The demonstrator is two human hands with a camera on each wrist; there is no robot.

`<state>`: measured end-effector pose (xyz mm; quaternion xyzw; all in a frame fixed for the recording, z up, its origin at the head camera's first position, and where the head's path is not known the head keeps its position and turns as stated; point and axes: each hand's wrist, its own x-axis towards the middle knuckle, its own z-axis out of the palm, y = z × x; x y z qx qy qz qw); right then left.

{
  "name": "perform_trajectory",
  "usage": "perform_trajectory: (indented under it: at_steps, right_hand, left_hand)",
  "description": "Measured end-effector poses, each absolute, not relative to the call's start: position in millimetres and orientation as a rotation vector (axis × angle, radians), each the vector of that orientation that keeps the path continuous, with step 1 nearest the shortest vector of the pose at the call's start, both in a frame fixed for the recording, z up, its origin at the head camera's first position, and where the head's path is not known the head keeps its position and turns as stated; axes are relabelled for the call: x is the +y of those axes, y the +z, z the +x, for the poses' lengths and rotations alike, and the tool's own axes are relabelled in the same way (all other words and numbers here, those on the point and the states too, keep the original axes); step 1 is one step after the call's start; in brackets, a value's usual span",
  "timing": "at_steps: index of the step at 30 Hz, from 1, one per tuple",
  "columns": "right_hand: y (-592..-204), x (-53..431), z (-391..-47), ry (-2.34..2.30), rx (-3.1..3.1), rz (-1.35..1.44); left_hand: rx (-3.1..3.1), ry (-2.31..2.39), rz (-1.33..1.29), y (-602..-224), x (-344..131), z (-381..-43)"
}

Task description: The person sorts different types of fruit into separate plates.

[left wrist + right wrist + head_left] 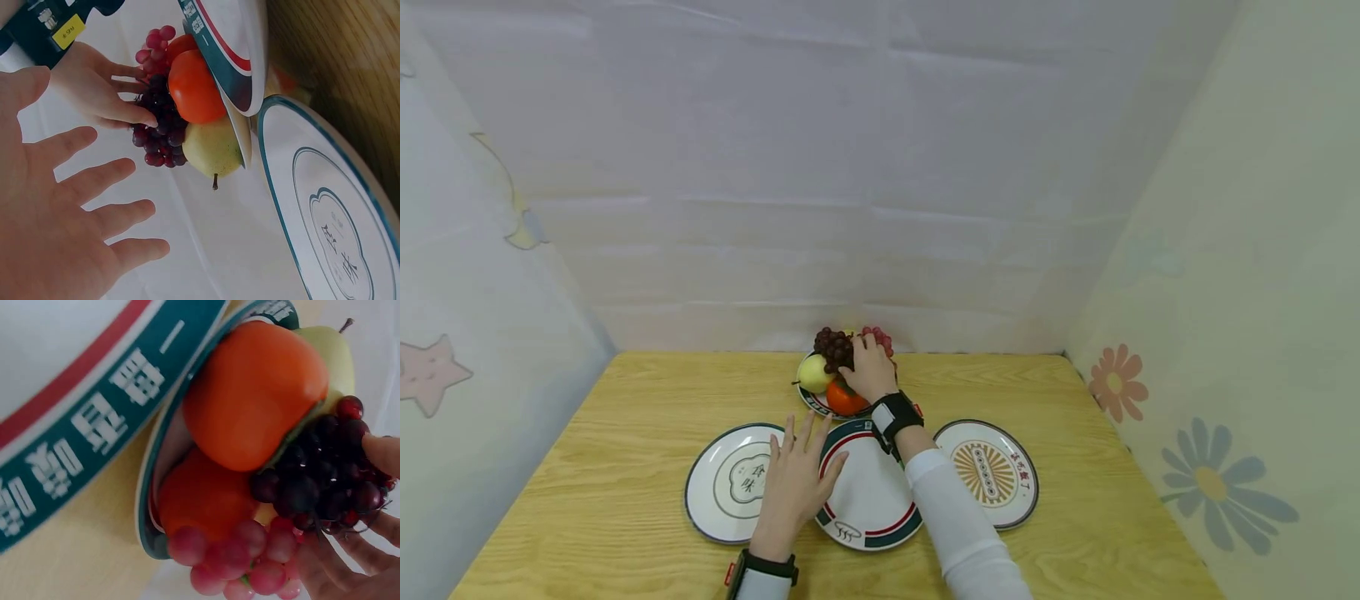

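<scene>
At the back of the table my right hand point(871, 371) reaches over a fruit plate point(145, 506). Its thumb and fingers are around a bunch of dark grapes point(306, 481), the thumb pressed against the berries. On the same plate sit a green pear point(212, 147), an orange persimmon point(253, 394), a second orange-red fruit point(206, 494) and a bunch of pink grapes point(231, 562). My left hand point(793, 479) holds nothing; its fingers are spread, palm down, overlapping the left and middle plates in the head view.
In front of the fruit stands a white plate with a green and red rim point(880, 483). To its left is a blue-rimmed plate point(715, 492), to its right a plate with an orange sunburst point(1000, 479). Fabric walls point(737, 275) border the wooden table point(610, 467).
</scene>
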<state>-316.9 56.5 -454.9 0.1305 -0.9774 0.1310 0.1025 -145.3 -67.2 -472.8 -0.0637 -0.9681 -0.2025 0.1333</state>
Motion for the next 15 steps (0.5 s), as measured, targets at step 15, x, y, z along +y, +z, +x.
perform_trajectory:
  at_steps: [15]
  right_hand:
    - [-450.9, 64.7, -318.9, 0.781, -2.598, 0.495]
  left_hand:
    - [-2.805, -0.589, -0.187, -472.8, -68.9, -145.0]
